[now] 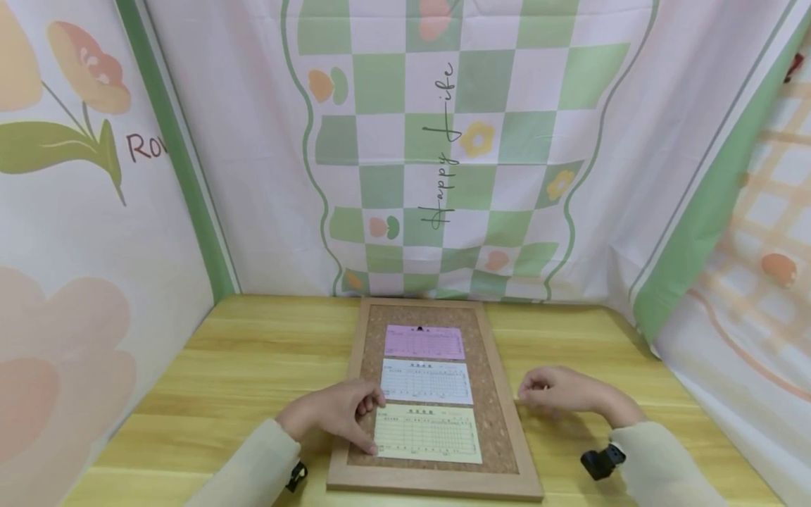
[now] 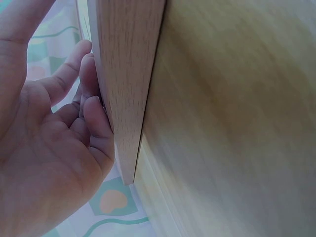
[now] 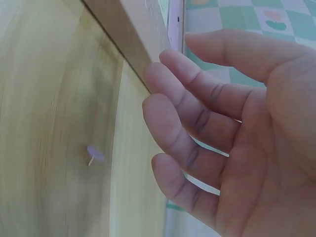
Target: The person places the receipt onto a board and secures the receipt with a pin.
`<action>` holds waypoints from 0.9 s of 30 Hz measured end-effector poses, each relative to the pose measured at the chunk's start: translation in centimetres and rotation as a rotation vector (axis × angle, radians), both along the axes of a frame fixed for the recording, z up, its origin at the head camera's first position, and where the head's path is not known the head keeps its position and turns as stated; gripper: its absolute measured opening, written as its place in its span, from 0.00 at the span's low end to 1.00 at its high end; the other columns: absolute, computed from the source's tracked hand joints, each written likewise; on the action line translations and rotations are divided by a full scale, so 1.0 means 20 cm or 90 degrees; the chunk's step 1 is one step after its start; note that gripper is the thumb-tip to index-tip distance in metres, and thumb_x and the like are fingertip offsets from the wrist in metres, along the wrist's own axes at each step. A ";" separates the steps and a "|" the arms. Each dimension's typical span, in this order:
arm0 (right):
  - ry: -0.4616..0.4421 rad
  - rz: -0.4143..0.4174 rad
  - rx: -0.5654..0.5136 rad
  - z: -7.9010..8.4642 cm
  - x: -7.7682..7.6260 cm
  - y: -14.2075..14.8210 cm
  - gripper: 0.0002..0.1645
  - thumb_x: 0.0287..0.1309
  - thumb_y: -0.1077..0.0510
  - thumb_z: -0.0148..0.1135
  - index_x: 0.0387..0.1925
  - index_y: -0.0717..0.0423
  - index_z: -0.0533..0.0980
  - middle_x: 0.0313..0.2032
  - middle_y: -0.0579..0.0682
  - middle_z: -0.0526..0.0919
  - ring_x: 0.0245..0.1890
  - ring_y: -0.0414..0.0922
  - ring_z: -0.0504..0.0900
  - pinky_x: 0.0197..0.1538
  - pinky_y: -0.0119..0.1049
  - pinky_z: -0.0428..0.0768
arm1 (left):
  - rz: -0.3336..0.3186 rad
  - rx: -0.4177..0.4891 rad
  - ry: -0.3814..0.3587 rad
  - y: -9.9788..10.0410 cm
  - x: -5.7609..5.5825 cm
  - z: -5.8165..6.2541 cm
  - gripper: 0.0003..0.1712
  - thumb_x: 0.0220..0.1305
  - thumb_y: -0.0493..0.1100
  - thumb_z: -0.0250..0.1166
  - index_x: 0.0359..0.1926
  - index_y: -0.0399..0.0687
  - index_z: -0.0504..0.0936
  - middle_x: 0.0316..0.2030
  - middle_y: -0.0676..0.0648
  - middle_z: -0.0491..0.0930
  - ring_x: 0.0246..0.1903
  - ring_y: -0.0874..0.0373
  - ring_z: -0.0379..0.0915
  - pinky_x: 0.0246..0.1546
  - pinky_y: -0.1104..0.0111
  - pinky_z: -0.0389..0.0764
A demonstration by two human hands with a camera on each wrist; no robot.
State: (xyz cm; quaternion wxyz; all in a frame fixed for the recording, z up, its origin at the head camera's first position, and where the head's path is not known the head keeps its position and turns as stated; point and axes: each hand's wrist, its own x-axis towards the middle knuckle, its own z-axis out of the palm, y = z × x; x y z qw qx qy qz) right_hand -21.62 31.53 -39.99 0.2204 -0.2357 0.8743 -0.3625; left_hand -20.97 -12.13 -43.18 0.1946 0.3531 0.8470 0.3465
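A cork board (image 1: 507,451) with a wooden frame lies on the table, bearing three printed slips. The yellow slip (image 1: 431,436) is nearest, the pale blue slip (image 1: 426,382) sits above it, and the pink slip (image 1: 424,343) is farthest. My left hand (image 1: 336,412) reaches over the frame's left side, with thumb and fingertips touching the yellow slip's left edge. To the right of the frame, my right hand (image 1: 564,391) hovers with loosely bent fingers and nothing in them. A pale purple thumbtack (image 3: 95,154) lies on the table near it in the right wrist view.
A small black piece (image 1: 419,328) shows at the pink slip's top edge. The wooden table (image 1: 253,338) extends on both sides of the board. Patterned cloth (image 1: 405,176) hangs behind the table, with more cloth at the left and right.
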 end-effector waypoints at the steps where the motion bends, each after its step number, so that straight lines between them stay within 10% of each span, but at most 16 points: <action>1: 0.004 0.002 0.000 0.00 0.00 0.01 0.12 0.72 0.56 0.56 0.42 0.62 0.78 0.29 0.53 0.79 0.24 0.45 0.76 0.27 0.38 0.76 | 0.001 0.001 0.000 0.00 0.00 0.00 0.34 0.45 0.46 0.84 0.50 0.45 0.74 0.37 0.48 0.71 0.36 0.60 0.65 0.39 0.72 0.72; 27: -0.015 -0.052 0.005 -0.11 0.04 0.24 0.07 0.67 0.60 0.60 0.38 0.62 0.78 0.31 0.51 0.79 0.28 0.42 0.75 0.30 0.33 0.75 | -0.001 0.005 -0.015 0.00 0.00 -0.01 0.34 0.46 0.46 0.83 0.51 0.46 0.74 0.38 0.48 0.70 0.36 0.61 0.64 0.39 0.72 0.71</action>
